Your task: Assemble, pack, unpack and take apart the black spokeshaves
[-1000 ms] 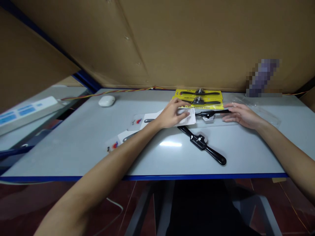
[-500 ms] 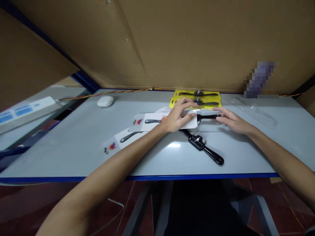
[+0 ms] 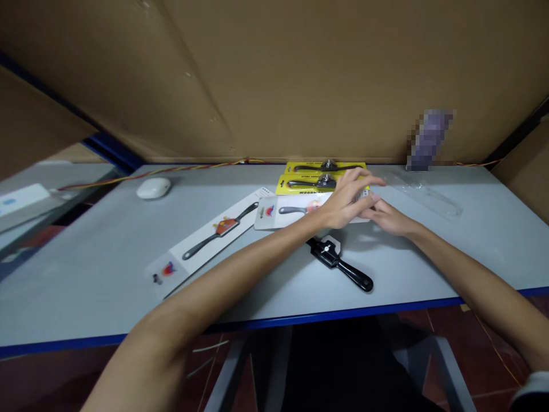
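My left hand (image 3: 346, 201) lies over the right part of a white printed card (image 3: 295, 207), its thumb on the card and its fingers reaching across. At the card's right end my right hand (image 3: 388, 216) closes its fingers on the end of the pack, touching my left hand. Between the hands, the pack's end is mostly hidden. Just below them lies a loose black spokeshave (image 3: 338, 260), its left handle partly hidden. To the left, a second white card (image 3: 210, 240) with a spokeshave picture lies slanted.
Two yellow-backed spokeshave packs (image 3: 283, 184) lie at the back. Clear plastic packaging (image 3: 433, 197) is to the right, near a blurred purple object (image 3: 431, 140). A white mouse-like case (image 3: 153, 187) and a power strip (image 3: 23, 203) are at left; a twisted cable (image 3: 184, 167) follows the back.
The upper white card has slid right, covering the black handle that showed by my right hand. My hands have come together, and the slanted card is now more exposed. The view has shifted.
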Tool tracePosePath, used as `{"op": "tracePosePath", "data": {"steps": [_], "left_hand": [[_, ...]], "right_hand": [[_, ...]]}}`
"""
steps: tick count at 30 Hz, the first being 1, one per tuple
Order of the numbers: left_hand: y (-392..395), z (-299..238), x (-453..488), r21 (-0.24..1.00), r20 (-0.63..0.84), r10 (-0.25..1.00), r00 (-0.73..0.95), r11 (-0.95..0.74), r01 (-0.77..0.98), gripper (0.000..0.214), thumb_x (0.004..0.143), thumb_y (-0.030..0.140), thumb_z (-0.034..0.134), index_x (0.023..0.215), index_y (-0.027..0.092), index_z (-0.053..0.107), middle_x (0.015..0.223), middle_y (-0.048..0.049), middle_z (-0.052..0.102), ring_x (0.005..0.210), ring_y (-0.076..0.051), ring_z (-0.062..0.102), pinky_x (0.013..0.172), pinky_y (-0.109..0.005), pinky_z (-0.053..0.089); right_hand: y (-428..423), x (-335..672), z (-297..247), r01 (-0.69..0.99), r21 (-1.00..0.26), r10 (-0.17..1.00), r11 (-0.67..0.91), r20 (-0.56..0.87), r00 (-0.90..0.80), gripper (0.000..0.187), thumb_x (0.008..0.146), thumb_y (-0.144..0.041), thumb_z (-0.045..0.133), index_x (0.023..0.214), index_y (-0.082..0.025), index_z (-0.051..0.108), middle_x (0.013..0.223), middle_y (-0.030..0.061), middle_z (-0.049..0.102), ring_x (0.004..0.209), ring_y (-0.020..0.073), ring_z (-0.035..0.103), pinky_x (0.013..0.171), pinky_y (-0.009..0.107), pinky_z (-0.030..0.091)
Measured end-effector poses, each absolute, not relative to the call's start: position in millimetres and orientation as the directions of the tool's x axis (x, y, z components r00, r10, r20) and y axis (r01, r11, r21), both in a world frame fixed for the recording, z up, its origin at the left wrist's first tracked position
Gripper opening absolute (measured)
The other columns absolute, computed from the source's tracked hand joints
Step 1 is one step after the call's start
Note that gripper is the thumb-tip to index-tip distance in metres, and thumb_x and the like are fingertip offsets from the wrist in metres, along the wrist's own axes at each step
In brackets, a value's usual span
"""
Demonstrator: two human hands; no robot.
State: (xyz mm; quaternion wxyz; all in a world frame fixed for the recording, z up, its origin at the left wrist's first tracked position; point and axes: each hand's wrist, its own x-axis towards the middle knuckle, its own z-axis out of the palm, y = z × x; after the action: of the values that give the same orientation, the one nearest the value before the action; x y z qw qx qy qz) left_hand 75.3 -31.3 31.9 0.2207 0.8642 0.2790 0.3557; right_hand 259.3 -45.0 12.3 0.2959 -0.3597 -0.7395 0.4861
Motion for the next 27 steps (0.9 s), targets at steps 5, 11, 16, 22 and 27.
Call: {"op": "tracePosePath", "data": {"steps": [5,11,16,22,27], "left_hand": [[-31,34,75,0.587,0.539,0.641,0.547,-0.751,0.302,0.060,0.107,0.064,0.030,0.132,0.023,0.067,0.133,-0.0126,0.062,0.135,-0.031,0.052,0.121,-0.053,0.037],[-53,60,39,0.485,0.560,0.682,0.470,-0.730,0.481,0.063,0.106,0.065,0.028,0.122,0.023,0.072,0.127,-0.0122,0.066,0.123,-0.030,0.061,0.108,-0.048,0.049],[-54,50,-41,0.484,0.584,0.795,0.167,-0.506,0.715,0.060,0.107,0.058,0.024,0.109,0.023,0.073,0.095,-0.0073,0.071,0.096,-0.025,0.067,0.093,-0.042,0.054],[-26,11,-121,0.384,0.449,0.893,0.037,-0.230,0.894,0.052,0.100,0.053,0.035,0.098,0.019,0.074,0.099,-0.0128,0.073,0.096,-0.028,0.066,0.092,-0.042,0.051],[-26,13,-112,0.283,0.344,0.913,0.220,-0.324,0.903,0.061,0.102,0.054,0.030,0.113,0.014,0.075,0.112,-0.0165,0.072,0.108,-0.031,0.063,0.099,-0.043,0.049]], "right_hand": [[-42,258,10,0.211,-0.950,0.865,0.230,0.100,-0.491,0.031,0.090,-0.043,0.064,0.112,-0.022,0.068,0.113,0.0071,0.072,0.113,0.0292,0.064,0.102,0.046,0.052],[-45,263,6,0.229,-0.901,0.897,0.369,0.280,-0.343,0.036,0.092,-0.050,0.066,0.116,-0.023,0.071,0.104,0.0046,0.075,0.096,0.0255,0.066,0.086,0.038,0.054],[-45,277,9,0.487,-0.666,0.825,0.565,0.436,-0.360,0.039,0.100,-0.043,0.059,0.135,-0.032,0.072,0.119,0.0059,0.077,0.102,0.0285,0.068,0.096,0.047,0.056],[-33,299,10,0.629,-0.322,0.704,0.708,0.392,-0.592,0.059,0.093,-0.012,0.051,0.144,-0.035,0.069,0.138,0.0069,0.071,0.117,0.0301,0.068,0.105,0.053,0.054],[-30,303,7,0.709,-0.203,0.732,0.675,0.308,-0.608,0.065,0.090,-0.007,0.051,0.149,-0.032,0.064,0.142,0.0086,0.071,0.113,0.0314,0.072,0.099,0.055,0.059]]}}
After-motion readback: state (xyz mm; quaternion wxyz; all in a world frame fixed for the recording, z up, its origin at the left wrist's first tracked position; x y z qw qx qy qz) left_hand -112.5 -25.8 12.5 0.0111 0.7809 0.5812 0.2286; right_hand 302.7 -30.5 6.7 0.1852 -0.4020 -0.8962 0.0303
